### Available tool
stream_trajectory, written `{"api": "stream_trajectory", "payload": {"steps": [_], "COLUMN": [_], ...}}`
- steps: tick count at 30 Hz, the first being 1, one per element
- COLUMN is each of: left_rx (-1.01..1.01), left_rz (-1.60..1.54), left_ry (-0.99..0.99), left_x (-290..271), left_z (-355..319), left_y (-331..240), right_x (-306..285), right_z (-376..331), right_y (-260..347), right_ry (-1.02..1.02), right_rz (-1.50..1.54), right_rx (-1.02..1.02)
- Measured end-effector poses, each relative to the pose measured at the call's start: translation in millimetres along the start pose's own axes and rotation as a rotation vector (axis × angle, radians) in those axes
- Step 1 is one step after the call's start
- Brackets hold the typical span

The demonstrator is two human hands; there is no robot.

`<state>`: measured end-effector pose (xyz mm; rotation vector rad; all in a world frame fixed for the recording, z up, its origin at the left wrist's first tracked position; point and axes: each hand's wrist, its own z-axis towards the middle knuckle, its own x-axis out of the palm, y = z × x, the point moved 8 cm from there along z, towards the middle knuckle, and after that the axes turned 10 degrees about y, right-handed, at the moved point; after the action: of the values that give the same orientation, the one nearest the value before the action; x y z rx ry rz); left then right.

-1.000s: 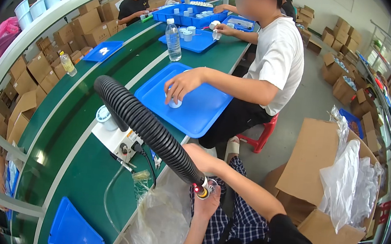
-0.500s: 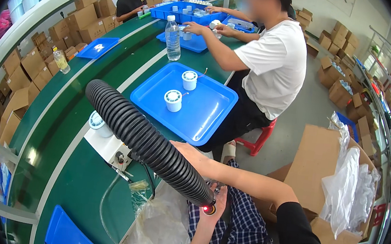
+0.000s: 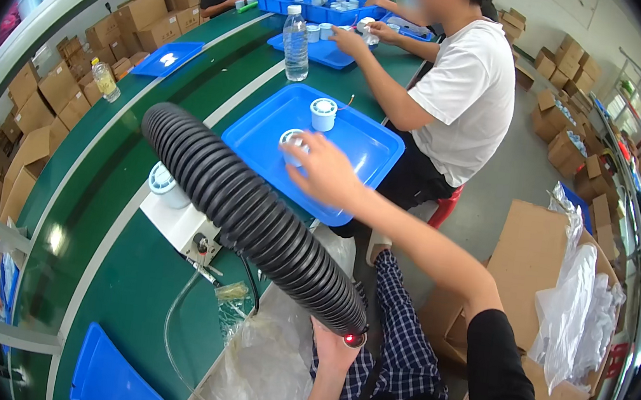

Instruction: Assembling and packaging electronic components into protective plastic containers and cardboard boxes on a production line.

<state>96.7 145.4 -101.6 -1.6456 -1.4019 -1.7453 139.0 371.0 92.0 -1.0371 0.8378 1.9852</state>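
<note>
Head view: right hand (image 3: 325,171), fingers parted, at the nearer white cup (image 3: 291,134) on the blue tray (image 3: 365,146); contact blurred. Left hand (image 3: 332,351), well apart, beneath the black hose (image 3: 256,217); its grip cannot be told.

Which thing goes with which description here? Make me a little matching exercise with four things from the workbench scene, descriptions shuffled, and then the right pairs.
Things
1. Right hand
2. Tall clear bottle
3. Ribbed hose
4. Cardboard box at the right

Descriptions
A. Brown and open, with clear plastic spilling over
B. Standing upright on the green table, just beyond the large blue tray
C. Fingers spread at the nearer pale round piece
D. Black, with a red light at its lower end

Right pairs: 1-C, 2-B, 3-D, 4-A
</note>
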Motion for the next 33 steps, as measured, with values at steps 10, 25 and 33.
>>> {"api": "stream_trajectory", "payload": {"steps": [10,25,33], "left_rx": [-0.042,0.232,0.205], "left_rz": [0.276,0.415,0.532], "left_ry": [-0.083,0.106,0.117], "left_x": [13,60,55], "left_z": [-30,-108,-121], "left_y": [7,-55,-44], "right_x": [7,-34,41], "right_z": [29,-235,-252], "right_y": [-59,100,106], "right_ry": [0.142,-0.176,-0.285], "right_rz": [-0.105,0.613,2.228], "right_rx": [0.237,0.364,0.913]}}
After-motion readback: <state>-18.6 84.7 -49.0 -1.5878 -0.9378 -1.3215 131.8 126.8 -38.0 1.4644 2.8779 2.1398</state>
